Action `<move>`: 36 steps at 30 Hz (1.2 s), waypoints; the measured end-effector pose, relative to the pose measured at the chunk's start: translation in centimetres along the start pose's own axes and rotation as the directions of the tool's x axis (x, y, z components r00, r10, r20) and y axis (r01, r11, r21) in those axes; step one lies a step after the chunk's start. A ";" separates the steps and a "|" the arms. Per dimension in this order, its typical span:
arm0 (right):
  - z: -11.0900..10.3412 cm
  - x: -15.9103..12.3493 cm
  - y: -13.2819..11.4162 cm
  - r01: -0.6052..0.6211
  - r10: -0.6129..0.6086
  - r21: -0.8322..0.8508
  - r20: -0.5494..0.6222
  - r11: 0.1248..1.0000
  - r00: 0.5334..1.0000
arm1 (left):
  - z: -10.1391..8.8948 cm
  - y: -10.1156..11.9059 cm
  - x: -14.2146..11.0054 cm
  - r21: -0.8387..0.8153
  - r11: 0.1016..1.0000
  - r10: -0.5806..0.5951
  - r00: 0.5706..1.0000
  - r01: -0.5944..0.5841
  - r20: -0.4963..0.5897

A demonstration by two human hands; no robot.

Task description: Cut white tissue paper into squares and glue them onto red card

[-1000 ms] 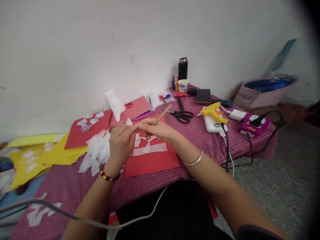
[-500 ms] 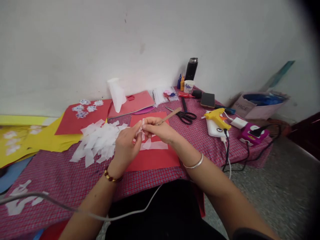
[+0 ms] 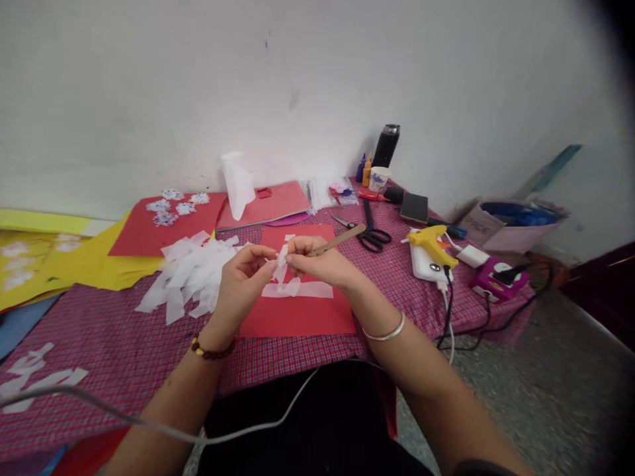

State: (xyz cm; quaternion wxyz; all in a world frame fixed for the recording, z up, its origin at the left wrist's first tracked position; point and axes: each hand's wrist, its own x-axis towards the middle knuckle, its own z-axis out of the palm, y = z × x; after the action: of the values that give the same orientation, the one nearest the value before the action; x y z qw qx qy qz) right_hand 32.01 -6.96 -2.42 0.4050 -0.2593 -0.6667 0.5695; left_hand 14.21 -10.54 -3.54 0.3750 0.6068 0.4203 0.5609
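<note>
Above a red paper sheet [image 3: 297,324], my left hand [image 3: 244,281] pinches thumb and forefinger at the edge of a small white paper piece [image 3: 280,264]. My right hand [image 3: 320,263] grips the same piece between its fingertips. A flat wooden stick [image 3: 342,238] is also held in the right hand, pointing up and away to the right. Beneath both hands, a white paper strip [image 3: 312,289] and crumpled bits lie on the red sheet. To the left spreads a heap of cut white paper strips [image 3: 193,274].
Black scissors [image 3: 372,239] lie beyond my right hand. Further right are a yellow glue gun [image 3: 430,243], a white power bank [image 3: 421,266] and a purple socket box [image 3: 501,279] with cords. White paper flowers [image 3: 171,206] rest at back left. A cable [image 3: 248,433] crosses in front.
My hands have drawn slightly apart, and more of the white paper piece shows between them. The left fingers have moved a little left. The view has shifted slightly.
</note>
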 end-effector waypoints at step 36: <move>-0.6 -0.1 -0.1 0.046 -0.044 -0.124 0.017 0.991 0.999 | -1.0 0.4 0.8 -0.021 0.970 -0.228 0.931 0.244 0.284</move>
State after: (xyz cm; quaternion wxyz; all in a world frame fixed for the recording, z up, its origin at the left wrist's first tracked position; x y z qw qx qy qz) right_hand 32.60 -6.72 -2.33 0.3959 -0.2649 -0.7096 0.5193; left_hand 13.29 -9.94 -2.83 0.5119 0.6141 0.4172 0.4322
